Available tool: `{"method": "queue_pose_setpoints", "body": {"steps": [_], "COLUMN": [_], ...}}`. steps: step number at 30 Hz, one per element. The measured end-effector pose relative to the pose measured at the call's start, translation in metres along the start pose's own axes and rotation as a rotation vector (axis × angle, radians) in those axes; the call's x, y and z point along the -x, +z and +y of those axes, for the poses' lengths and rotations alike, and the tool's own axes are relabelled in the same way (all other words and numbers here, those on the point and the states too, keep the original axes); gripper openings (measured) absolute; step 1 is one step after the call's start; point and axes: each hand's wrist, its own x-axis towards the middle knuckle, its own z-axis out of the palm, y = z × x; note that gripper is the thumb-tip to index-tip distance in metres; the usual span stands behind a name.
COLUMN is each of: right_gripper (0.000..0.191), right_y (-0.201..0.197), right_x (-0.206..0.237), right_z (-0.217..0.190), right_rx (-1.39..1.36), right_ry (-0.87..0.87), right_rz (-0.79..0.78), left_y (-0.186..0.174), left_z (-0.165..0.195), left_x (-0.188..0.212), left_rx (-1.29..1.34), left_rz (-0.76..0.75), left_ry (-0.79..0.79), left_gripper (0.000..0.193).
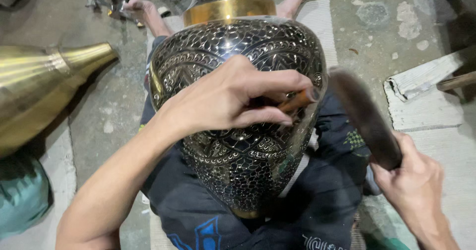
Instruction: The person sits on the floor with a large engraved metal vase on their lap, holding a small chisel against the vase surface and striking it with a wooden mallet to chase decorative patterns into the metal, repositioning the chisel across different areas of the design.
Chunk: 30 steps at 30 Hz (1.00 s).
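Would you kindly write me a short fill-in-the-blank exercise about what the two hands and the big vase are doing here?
1. The left hand presses a thin ____ tool against the engraved vase.
2. The right hand grips a dark ____.
3. The vase rests on the person's ____.
4. A plain ____-coloured vessel lies on the floor to the left.

Missing words: orange; hammer; lap; brass

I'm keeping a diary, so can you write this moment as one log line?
left hand: holds small tool on patterned vase | right hand: holds dark mallet raised | vase: on lap
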Motion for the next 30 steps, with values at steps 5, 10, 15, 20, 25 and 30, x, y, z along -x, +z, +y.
{"method": "queue_pose_setpoints", "body": {"steps": [5,10,15,20,25,30], "right_gripper": [0.044,0.043,0.042,0.023,0.047,0.035], "right_y": [-0.019,-0.007,-0.007,0.009,-0.006,-0.016], "right_x": [-0.005,0.006,0.008,0.0,0.007,0.003], "right_z": [0.035,0.074,0.106,0.104,0.104,0.098], "right_rx": [-0.342,-0.656,-0.642,-0.666,-0.771,-0.921], "right_ry": [-0.262,0.018,-0.047,-0.054,-0.065,-0.142], "right_rz": [0.087,0.036,-0.034,-0.021,-0.019,-0.09], "left_y": [0.0,0.001,0.002,0.001,-0.001,0.003], "left_z": [0.001,-0.002,-0.006,-0.007,-0.003,-0.005], "left_x": [-0.002,-0.002,-0.001,-0.003,-0.004,-0.006], "left_rx": [0.01,-0.004,0.003,0.003,0.025,0.034], "left_rz": [0.016,0.009,0.028,0.04,-0.014,0.013], "left_ry": [0.021,0.019,0.052,0.079,0.028,0.061], "left_gripper": [0.041,0.04,0.041,0.04,0.04,0.042]}}
